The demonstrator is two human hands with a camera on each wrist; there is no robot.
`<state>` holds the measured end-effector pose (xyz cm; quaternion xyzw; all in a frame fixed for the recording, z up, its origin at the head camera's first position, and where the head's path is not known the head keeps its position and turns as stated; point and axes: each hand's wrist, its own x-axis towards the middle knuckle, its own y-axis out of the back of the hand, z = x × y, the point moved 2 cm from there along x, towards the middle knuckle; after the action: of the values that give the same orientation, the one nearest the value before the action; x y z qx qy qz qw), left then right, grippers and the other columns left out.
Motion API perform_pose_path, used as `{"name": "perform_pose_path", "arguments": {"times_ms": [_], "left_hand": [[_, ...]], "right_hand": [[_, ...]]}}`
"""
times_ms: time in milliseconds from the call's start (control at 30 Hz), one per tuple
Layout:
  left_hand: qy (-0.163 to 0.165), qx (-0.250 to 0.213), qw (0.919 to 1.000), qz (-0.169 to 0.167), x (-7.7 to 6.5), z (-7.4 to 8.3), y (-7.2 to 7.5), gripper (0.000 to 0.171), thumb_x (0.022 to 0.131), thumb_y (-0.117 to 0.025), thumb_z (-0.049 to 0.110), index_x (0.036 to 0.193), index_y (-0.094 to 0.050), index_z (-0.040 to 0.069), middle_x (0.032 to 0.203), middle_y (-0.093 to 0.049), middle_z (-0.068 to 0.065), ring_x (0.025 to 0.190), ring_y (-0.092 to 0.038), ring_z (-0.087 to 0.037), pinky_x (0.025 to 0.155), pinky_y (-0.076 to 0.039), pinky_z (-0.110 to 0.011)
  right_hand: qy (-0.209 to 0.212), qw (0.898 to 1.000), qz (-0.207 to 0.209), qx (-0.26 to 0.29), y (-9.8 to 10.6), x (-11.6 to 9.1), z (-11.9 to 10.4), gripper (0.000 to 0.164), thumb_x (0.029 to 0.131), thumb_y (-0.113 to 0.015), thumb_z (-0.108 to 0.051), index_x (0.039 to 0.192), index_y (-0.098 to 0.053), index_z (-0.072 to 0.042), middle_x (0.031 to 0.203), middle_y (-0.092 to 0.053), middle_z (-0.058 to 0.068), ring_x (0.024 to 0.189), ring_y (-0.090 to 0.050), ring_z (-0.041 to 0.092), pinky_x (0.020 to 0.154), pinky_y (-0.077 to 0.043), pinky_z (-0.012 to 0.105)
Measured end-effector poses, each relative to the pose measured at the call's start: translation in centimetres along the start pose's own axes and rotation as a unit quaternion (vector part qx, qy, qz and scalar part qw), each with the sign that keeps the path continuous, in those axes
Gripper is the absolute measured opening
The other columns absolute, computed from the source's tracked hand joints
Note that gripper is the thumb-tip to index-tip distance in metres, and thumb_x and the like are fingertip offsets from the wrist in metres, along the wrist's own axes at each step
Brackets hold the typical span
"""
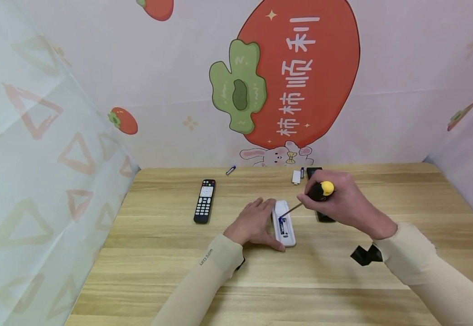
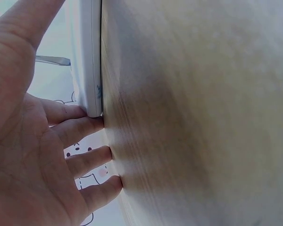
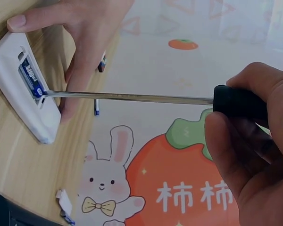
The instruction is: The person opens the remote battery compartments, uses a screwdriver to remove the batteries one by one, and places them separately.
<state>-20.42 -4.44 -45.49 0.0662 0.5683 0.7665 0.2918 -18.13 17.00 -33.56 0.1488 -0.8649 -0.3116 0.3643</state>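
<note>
A white remote control (image 1: pixel 280 209) lies with its back up on the table, its battery compartment uncovered. In the compartment sits a blue-and-white battery (image 3: pixel 30 77). My left hand (image 1: pixel 257 224) holds the remote at its two ends, thumb at the near end and fingertips at the far end. With my right hand (image 1: pixel 346 197) I grip the black-and-yellow handle of a screwdriver (image 1: pixel 320 192). Its metal shaft (image 3: pixel 132 97) slants down to the compartment, the tip right at the battery's end.
A black remote (image 1: pixel 202 215) lies to the left; another dark remote (image 1: pixel 326 217) is partly hidden beneath my right hand. Towards the wall are a loose battery (image 1: pixel 230 170), a small white cover (image 1: pixel 296 177) and another battery (image 1: pixel 302 172). A printed cloth wall (image 1: pixel 171 136) stands behind the table.
</note>
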Motion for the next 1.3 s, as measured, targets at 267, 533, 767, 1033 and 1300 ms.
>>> {"name": "perform_pose_path", "arguments": {"times_ms": [267, 533, 767, 1033, 1300], "left_hand": [[-0.005, -0.004, 1.0000, 0.004, -0.1, 0.0, 0.1, 0.131, 0.064, -0.087, 0.068, 0.162, -0.021, 0.011, 0.165, -0.028, -0.004, 0.153, -0.020, -0.030, 0.123, -0.015, -0.043], [-0.005, 0.004, 0.9999, 0.008, 0.0, -0.1, 0.1, 0.132, 0.063, -0.086, 0.070, 0.162, -0.022, 0.011, 0.165, -0.028, -0.004, 0.153, -0.020, -0.030, 0.123, -0.015, -0.042], [-0.002, 0.000, 1.0000, 0.006, 0.0, -0.2, -0.1, 0.132, 0.063, -0.086, 0.071, 0.163, -0.021, 0.013, 0.165, -0.028, -0.003, 0.153, -0.019, -0.030, 0.123, -0.014, -0.042], [-0.004, -0.001, 1.0000, 0.007, 0.0, -0.2, 0.0, 0.132, 0.064, -0.085, 0.070, 0.163, -0.021, 0.012, 0.165, -0.028, -0.003, 0.153, -0.019, -0.030, 0.123, -0.014, -0.042], [-0.002, -0.012, 0.9999, 0.004, -0.1, -0.1, 0.0, 0.131, 0.064, -0.086, 0.069, 0.163, -0.021, 0.013, 0.165, -0.029, -0.002, 0.153, -0.018, -0.030, 0.124, -0.013, -0.042]], "right_hand": [[0.008, 0.999, -0.049, 0.007, 0.3, 0.8, 0.3, 0.033, 0.077, -0.088, -0.003, 0.084, -0.065, -0.026, 0.082, -0.064, -0.017, 0.075, -0.063, 0.007, 0.072, -0.054, 0.021], [-0.031, 0.995, -0.091, 0.027, 0.6, 2.5, 0.8, 0.024, 0.082, -0.086, -0.008, 0.083, -0.067, -0.023, 0.081, -0.065, -0.012, 0.072, -0.063, 0.011, 0.067, -0.056, 0.026], [-0.038, 0.989, -0.136, 0.042, 0.3, 3.3, 0.8, 0.025, 0.082, -0.086, -0.009, 0.083, -0.067, -0.025, 0.084, -0.066, -0.012, 0.076, -0.064, 0.012, 0.068, -0.058, 0.030], [-0.058, 0.990, -0.125, -0.005, -0.5, 3.7, 0.0, 0.024, 0.083, -0.084, -0.009, 0.078, -0.065, -0.023, 0.076, -0.064, -0.012, 0.070, -0.061, 0.010, 0.064, -0.055, 0.029], [-0.036, 0.990, -0.128, -0.044, -1.8, 3.8, -1.0, 0.024, 0.083, -0.083, -0.009, 0.076, -0.063, -0.019, 0.071, -0.060, -0.013, 0.067, -0.057, 0.009, 0.061, -0.051, 0.029]]}}
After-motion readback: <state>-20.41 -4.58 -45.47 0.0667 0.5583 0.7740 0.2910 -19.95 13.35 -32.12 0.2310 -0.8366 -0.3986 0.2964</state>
